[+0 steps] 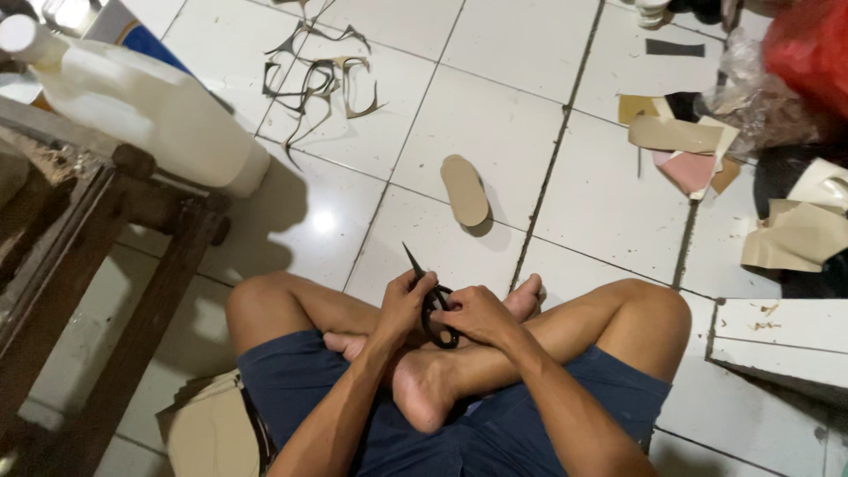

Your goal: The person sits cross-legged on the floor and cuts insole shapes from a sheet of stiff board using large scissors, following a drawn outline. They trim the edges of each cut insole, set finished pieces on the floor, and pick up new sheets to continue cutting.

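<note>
Both hands, left hand (402,305) and right hand (477,314), grasp black scissors (433,305), blades pointing up-left, away from the body.

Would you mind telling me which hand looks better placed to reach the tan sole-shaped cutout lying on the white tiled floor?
Probably the right hand: the tan sole-shaped cutout lies nearly straight ahead of it, while the left hand has its grip around the black scissors.

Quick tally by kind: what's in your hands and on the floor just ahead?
Scissors: 1, held by left hand and right hand
Tan sole: 1
White jug: 1
Pile of offcut strips: 1
Total: 4
</note>
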